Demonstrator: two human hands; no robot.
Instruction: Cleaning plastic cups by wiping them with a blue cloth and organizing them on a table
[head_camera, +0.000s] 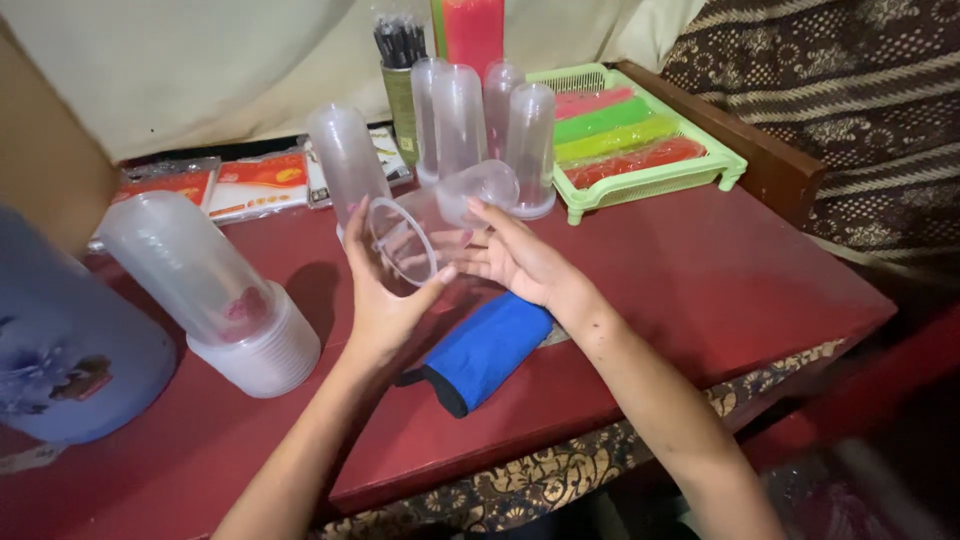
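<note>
My left hand (382, 300) grips the wide rim of a short stack of clear plastic cups (440, 215) lying on its side above the red table (700, 290). On the other side, my right hand (515, 258) cups the same stack with fingers spread along its wall. Below both hands lies a blue cloth pouch with black trim (480, 352). Several tall stacks of clear cups (470, 130) stand upside down just behind the hands.
A leaning stack of clear cups (190, 265) rests on a white lid stack (265, 355) at left, beside a large blue jug (60, 350). A green tray (730, 165) of coloured packets sits back right, with flat packets (255, 185) and a holder of black straws (400, 45).
</note>
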